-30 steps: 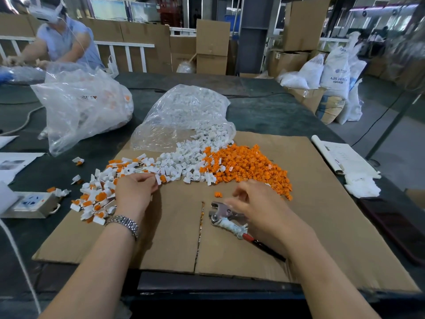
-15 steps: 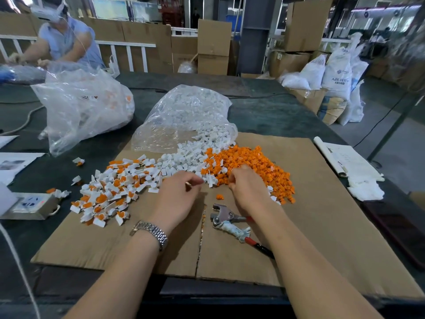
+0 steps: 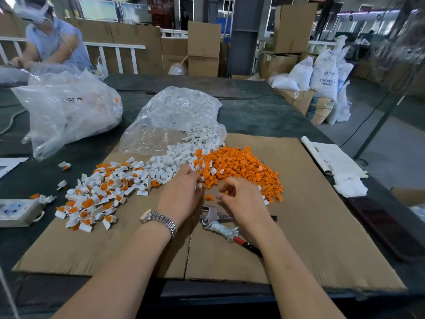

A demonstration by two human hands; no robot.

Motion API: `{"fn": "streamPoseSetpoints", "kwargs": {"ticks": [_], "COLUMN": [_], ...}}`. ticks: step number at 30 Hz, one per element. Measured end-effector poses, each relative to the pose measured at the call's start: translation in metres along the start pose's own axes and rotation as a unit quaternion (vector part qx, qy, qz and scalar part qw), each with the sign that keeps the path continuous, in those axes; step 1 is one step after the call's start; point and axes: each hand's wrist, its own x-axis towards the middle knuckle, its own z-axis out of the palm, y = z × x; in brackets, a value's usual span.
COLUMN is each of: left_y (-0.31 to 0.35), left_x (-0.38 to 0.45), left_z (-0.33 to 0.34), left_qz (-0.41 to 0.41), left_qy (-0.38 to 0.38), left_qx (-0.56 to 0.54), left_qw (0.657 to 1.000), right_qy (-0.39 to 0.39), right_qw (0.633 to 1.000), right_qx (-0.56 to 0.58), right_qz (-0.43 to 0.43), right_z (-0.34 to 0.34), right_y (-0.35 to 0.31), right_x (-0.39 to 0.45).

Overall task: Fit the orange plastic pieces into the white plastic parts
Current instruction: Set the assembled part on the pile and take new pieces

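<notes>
A heap of loose orange pieces [image 3: 239, 164] lies on the cardboard sheet [image 3: 310, 226], touching a band of loose white parts [image 3: 170, 162] to its left. Further left is a spread of white parts with orange pieces fitted in them [image 3: 96, 194]. My left hand [image 3: 184, 194] is at the seam of the two heaps, fingers curled and pinching a small white part. My right hand [image 3: 243, 201] hovers just right of it with curled fingers pinching a small orange piece, mostly hidden. One orange piece [image 3: 208, 198] lies between the hands.
Pliers [image 3: 216, 218] lie under my right hand. An open clear bag of white parts [image 3: 174, 113] sits behind the heaps, with a larger clear bag [image 3: 66, 107] at left. A power strip [image 3: 16, 211], papers [image 3: 333, 160] and a dark phone [image 3: 386, 226] flank the cardboard. Another person [image 3: 53, 42] works at far left.
My left hand moved right from the fitted parts to the white heap and picked a part. My right hand reached into the orange heap, then drew back toward the left hand.
</notes>
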Motion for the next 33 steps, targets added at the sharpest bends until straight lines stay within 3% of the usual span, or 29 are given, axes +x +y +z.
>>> {"fn": "streamPoseSetpoints", "kwargs": {"ticks": [3, 5, 9, 14, 20, 23, 25, 26, 28, 30, 33], "left_y": [-0.006, -0.009, -0.009, 0.003, 0.003, 0.000, -0.004, -0.006, -0.008, -0.013, -0.015], "left_x": [-0.010, -0.016, -0.019, -0.012, -0.014, -0.020, -0.025, -0.028, -0.033, -0.035, -0.038], "left_z": [-0.005, -0.007, -0.009, -0.009, -0.009, -0.015, -0.021, -0.026, -0.036, -0.040, -0.040], "left_qz": [-0.017, -0.019, -0.013, 0.002, -0.024, -0.084, -0.169, -0.219, -0.292, -0.304, -0.296], "left_qy": [0.025, 0.027, 0.021, -0.045, -0.035, -0.021, -0.025, -0.028, -0.042, -0.043, -0.043], "left_qx": [-0.027, -0.034, -0.050, -0.023, -0.032, -0.111, -0.245, -0.347, -0.558, -0.667, -0.736], "left_qw": [0.999, 0.999, 0.998, 0.999, 0.999, 0.990, 0.954, 0.912, 0.776, 0.678, 0.607], "right_qy": [0.013, 0.027, 0.040, 0.048, 0.043, 0.050, 0.054, 0.056, 0.059, 0.057, 0.047], "right_qw": [0.985, 0.976, 0.982, 0.987, 0.984, 0.985, 0.983, 0.982, 0.978, 0.977, 0.978], "right_qx": [0.158, 0.201, 0.177, 0.140, 0.161, 0.156, 0.167, 0.175, 0.190, 0.197, 0.194], "right_qz": [0.061, 0.074, 0.062, 0.068, 0.065, 0.048, 0.045, 0.048, 0.060, 0.066, 0.059], "right_z": [0.001, 0.001, 0.003, 0.006, 0.008, 0.006, 0.006, 0.006, 0.006, 0.006, 0.005], "right_y": [-0.002, -0.005, -0.007, -0.003, 0.000, 0.001, 0.001, 0.000, -0.001, -0.001, -0.004], "right_x": [-0.009, -0.012, -0.016, -0.017, -0.018, -0.021, -0.022, -0.022, -0.023, -0.023, -0.025]}}
